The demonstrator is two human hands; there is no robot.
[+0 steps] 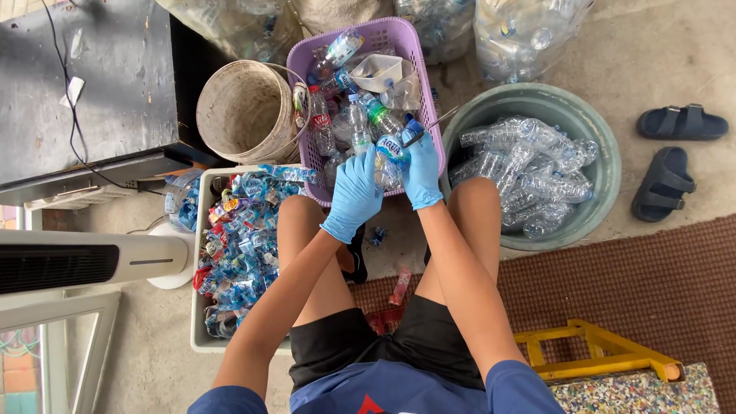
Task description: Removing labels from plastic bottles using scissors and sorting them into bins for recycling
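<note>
Over the purple plastic basket, the blue-gloved left hand grips a clear labelled plastic bottle; the right hand pinches a thin blade. Best cut away from the fingers, bottle steady.

Hands: left hand and right hand side by side, a bottle between them.
Basket: directly beyond the hands, holding bottles (hands at its near rim).
Bucket: beyond and left of the left hand, touching the basket.
Tray of labels: left of the left hand, beside the knee.
Tub: right of the right hand, bottles inside.
Sandals: far right, past the tub.
Sacks: behind basket and tub.
</note>
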